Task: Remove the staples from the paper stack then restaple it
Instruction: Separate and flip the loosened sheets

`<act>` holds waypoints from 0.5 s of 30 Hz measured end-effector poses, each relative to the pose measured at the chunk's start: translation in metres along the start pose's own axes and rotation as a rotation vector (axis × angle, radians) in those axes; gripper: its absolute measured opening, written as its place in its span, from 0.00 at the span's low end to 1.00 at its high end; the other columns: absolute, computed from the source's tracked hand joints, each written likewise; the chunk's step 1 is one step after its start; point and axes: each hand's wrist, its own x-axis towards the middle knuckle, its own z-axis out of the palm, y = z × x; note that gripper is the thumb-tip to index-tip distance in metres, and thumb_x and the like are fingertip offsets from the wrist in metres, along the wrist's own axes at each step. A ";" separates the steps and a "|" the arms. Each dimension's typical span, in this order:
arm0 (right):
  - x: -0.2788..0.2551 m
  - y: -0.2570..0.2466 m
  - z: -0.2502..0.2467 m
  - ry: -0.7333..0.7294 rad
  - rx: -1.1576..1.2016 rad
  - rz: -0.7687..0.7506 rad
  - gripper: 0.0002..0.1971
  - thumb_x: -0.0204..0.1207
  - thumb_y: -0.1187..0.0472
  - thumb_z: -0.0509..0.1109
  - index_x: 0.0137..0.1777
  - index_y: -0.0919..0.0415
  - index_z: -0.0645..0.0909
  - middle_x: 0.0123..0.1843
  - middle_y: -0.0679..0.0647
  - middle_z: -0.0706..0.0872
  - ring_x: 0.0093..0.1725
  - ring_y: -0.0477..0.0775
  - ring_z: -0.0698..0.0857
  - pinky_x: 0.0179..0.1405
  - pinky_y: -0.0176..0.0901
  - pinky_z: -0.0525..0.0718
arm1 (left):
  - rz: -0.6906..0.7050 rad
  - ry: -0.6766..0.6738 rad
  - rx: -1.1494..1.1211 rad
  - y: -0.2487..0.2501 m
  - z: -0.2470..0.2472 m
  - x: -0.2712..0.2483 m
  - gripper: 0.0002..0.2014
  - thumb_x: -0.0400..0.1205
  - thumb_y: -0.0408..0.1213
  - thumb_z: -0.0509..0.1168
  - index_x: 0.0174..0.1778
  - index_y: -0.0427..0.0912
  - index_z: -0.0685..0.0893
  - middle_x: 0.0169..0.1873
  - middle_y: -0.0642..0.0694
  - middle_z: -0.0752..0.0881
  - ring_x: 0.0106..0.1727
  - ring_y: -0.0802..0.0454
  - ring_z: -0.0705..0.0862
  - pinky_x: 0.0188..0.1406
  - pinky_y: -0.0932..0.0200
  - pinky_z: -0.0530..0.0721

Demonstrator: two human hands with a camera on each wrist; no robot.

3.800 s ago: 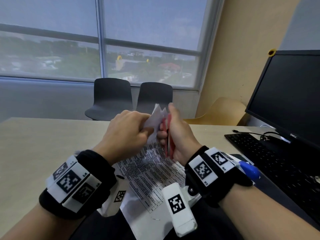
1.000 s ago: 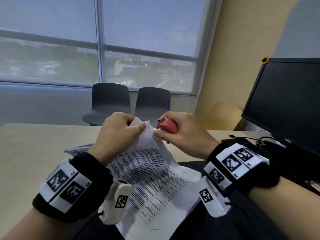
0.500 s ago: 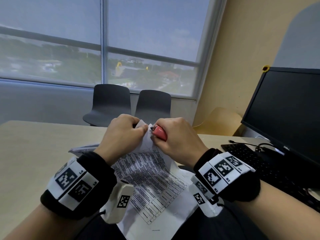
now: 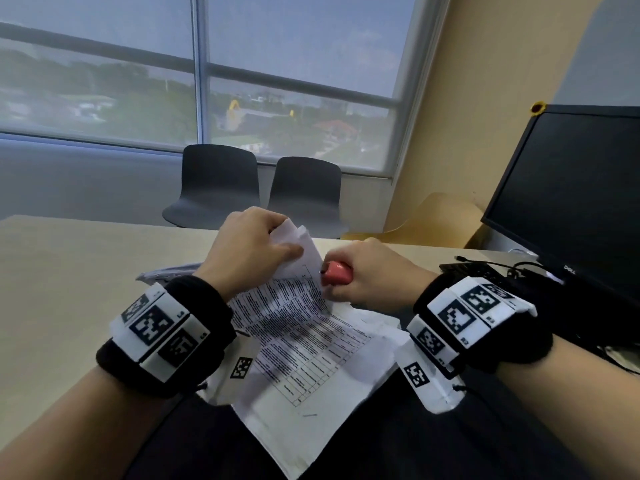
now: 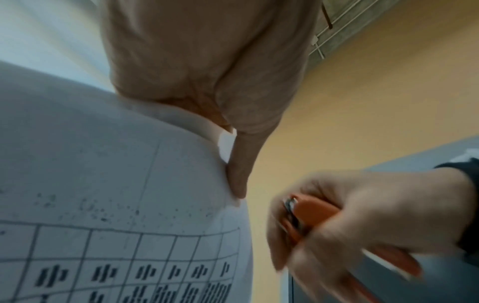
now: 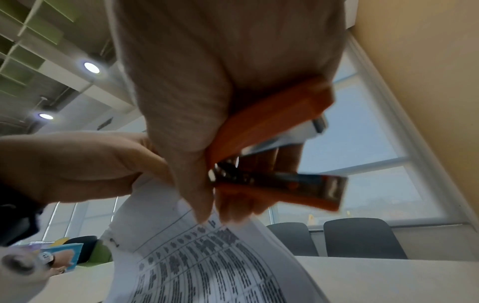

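Observation:
A stack of printed paper sheets (image 4: pixel 304 341) with a table of text is lifted at its top corner above the desk. My left hand (image 4: pixel 252 251) pinches that upper corner (image 5: pixel 228 143) between thumb and fingers. My right hand (image 4: pixel 367 278) grips a small orange-red stapler (image 4: pixel 336 273), its metal nose pointing at the right edge of the paper just below the pinched corner. In the right wrist view the stapler (image 6: pixel 272 127) stands with its arms apart, the base (image 6: pixel 298 184) below. The stapler (image 5: pixel 311 217) sits a small gap away from the sheet in the left wrist view.
A beige desk (image 4: pixel 69 289) runs to the left. At the right stand a black monitor (image 4: pixel 571 195) and a black keyboard (image 4: pixel 478 271) with cables. Two dark chairs (image 4: pixel 214 181) sit behind the desk under a window.
Over the last second my right hand has drawn the stapler a little down and right, off the top corner to the sheet's right edge. My left hand keeps pinching the corner.

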 end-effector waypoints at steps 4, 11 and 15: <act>-0.028 -0.021 0.015 -0.286 -0.219 -0.182 0.26 0.74 0.59 0.69 0.74 0.44 0.79 0.66 0.44 0.86 0.59 0.50 0.84 0.55 0.40 0.79 | -0.029 0.077 -0.089 -0.008 -0.004 0.004 0.12 0.78 0.48 0.75 0.36 0.43 0.89 0.33 0.48 0.90 0.37 0.44 0.87 0.39 0.46 0.88; -0.081 -0.045 0.031 -0.583 -0.279 -0.332 0.36 0.73 0.59 0.69 0.82 0.46 0.64 0.87 0.35 0.54 0.72 0.57 0.77 0.66 0.56 0.81 | -0.090 0.210 -0.023 -0.025 -0.010 0.011 0.12 0.79 0.51 0.72 0.41 0.46 0.90 0.39 0.48 0.90 0.43 0.42 0.86 0.45 0.46 0.87; -0.090 -0.036 0.030 -0.644 -0.343 -0.257 0.45 0.75 0.60 0.67 0.87 0.41 0.46 0.87 0.31 0.40 0.77 0.53 0.72 0.72 0.49 0.75 | -0.124 0.279 -0.036 -0.028 -0.019 0.012 0.13 0.80 0.49 0.72 0.33 0.48 0.84 0.32 0.52 0.85 0.37 0.48 0.80 0.38 0.56 0.74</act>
